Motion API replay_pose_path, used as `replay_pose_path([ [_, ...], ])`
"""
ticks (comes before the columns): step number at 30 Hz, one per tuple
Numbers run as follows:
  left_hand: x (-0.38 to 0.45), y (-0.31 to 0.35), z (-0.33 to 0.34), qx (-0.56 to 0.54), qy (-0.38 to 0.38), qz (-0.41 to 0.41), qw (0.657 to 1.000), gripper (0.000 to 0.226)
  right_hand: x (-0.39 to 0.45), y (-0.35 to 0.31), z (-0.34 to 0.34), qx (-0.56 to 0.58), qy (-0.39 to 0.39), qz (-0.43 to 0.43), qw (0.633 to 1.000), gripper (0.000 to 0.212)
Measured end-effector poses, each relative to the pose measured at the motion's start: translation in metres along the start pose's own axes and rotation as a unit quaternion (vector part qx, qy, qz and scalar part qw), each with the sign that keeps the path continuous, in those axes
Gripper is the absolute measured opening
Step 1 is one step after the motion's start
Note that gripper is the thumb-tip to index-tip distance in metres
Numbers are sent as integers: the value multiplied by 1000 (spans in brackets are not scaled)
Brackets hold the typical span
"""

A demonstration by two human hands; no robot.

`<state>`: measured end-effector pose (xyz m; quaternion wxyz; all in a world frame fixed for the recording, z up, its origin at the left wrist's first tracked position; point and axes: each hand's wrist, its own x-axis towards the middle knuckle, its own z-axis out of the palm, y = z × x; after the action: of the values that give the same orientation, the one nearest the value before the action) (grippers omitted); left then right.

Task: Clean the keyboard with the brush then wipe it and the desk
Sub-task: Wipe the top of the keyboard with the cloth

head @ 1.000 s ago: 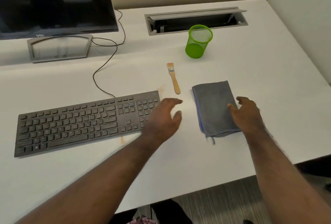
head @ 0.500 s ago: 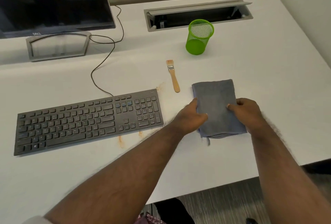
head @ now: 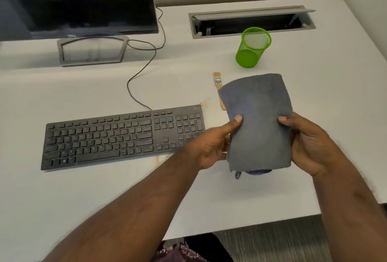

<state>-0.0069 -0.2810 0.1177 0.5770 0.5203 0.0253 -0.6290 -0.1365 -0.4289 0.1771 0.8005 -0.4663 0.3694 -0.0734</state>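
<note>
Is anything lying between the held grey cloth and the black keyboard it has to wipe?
Nothing visible does. Both hands, left hand and right hand, hold the folded grey cloth above the white desk, just right of the black keyboard.

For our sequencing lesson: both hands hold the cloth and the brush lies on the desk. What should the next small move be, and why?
Probably set the cloth back down and pick up the brush. The task puts brushing first, yet the left hand and right hand both grip the cloth above the desk, while the brush lies untouched beyond the keyboard.
</note>
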Motion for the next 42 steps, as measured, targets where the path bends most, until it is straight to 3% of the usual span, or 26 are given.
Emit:
replay_pose_path([
  [3,-19,5,-17,-67,-35,28,997,39,-4,5,23,-40,-30,3,999,32],
  [6,-35,17,-38,-42,-9,75,996,27,5,17,41,-199,38,-2,979,29],
  [9,-47,28,-58,6,34,108,994,35,6,28,67,-346,132,-90,925,62],
  [11,-55,33,-65,22,52,119,991,39,-2,36,90,-382,77,-124,912,81],
  [13,-65,37,-66,12,63,131,989,36,-7,46,115,-394,-22,-98,913,101],
  [15,-74,42,-67,-7,55,139,989,31,-5,57,133,-416,-73,-108,900,113],
  [20,-99,55,-74,72,-16,131,989,38,7,66,158,-377,-60,-199,903,92],
  [24,-109,61,-82,159,-53,129,977,46,12,74,170,-390,-35,-206,897,84],
  [29,-113,62,-94,194,-46,141,970,46,12,80,175,-417,26,-190,888,38],
  [31,-118,60,-101,236,-43,151,959,43,15,77,173,-411,66,-176,892,52],
  [34,-128,55,-134,327,11,150,933,54,25,62,169,-408,161,-180,880,62],
  [37,-143,45,-200,402,187,172,879,65,35,62,167,-464,200,-203,839,64],
  [40,-161,35,-279,495,349,144,782,89,50,89,178,-557,133,-182,799,64],
  [42,-173,31,-322,557,378,71,736,112,63,113,189,-626,63,-177,757,62],
])
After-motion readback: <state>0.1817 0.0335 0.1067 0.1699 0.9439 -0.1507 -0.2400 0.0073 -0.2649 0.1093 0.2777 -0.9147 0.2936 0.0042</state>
